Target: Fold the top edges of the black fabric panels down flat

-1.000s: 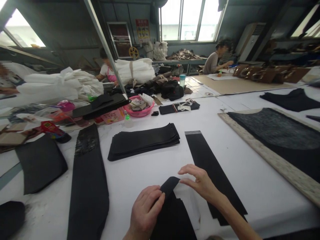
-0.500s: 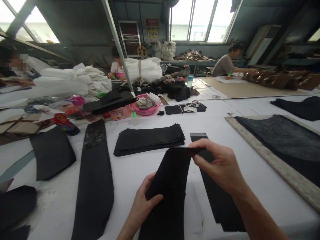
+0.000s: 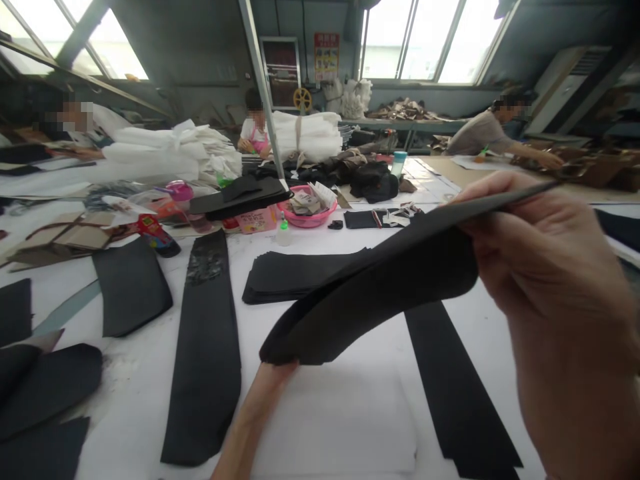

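Note:
A black sheet piece (image 3: 390,280), bent and showing layered edges, hangs slantwise above the white table between my hands. My right hand (image 3: 530,247) pinches its upper right end between thumb and fingers, close to the camera. At the lower left end is my left hand (image 3: 280,373); its fingers are hidden behind the black piece. Behind the held piece lies a stack of black pieces (image 3: 295,270). A long black strip (image 3: 457,387) lies under my right hand's side, and another long strip (image 3: 205,360) with a shiny patch lies at left.
More black pieces (image 3: 133,287) lie at far left. A pink basket (image 3: 313,219) with scraps and a small green-capped bottle (image 3: 283,232) stand beyond the stack. White bundles (image 3: 170,157) are piled farther back. Other people work across the table.
The black piece has been raised and swung from upright to slanting toward the upper right. My right hand has moved up and right, nearer the camera. The view has shifted a little.

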Demonstrator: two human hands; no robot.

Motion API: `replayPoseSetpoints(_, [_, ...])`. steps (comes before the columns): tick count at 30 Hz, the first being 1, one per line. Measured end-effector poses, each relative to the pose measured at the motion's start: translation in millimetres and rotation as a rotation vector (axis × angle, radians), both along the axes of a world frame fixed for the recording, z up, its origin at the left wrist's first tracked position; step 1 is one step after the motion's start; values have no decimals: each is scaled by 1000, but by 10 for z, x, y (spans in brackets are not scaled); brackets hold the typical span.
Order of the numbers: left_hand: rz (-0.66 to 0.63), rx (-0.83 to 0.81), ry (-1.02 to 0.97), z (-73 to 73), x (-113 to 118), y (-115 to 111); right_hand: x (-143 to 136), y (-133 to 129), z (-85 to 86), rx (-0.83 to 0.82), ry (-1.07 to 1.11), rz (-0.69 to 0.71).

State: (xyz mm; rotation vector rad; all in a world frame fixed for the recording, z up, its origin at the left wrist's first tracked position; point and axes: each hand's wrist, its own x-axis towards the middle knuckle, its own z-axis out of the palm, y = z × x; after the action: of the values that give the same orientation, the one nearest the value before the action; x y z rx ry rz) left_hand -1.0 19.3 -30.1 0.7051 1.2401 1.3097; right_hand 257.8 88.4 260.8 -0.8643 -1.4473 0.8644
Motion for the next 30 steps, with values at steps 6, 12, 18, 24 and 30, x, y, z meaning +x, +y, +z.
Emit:
replayPoseSetpoints(6, [192, 12, -131, 86, -55, 129, -47, 332, -177, -59, 48, 28])
replayPoseSetpoints(12, [334, 2, 21, 583, -648, 732, 175, 945, -830, -272, -57, -166])
replayPoseSetpoints(18, [326, 70, 493, 652, -1026, 1559, 116, 1410, -1809, -380, -407, -402])
replayPoseSetpoints(24, [341, 90, 836, 343, -1125, 1080, 300, 873, -2399, -265, -632, -481])
replayPoseSetpoints(30, [-94, 117, 1372, 20, -1241, -483, 838, -103, -2817, -295, -777, -262])
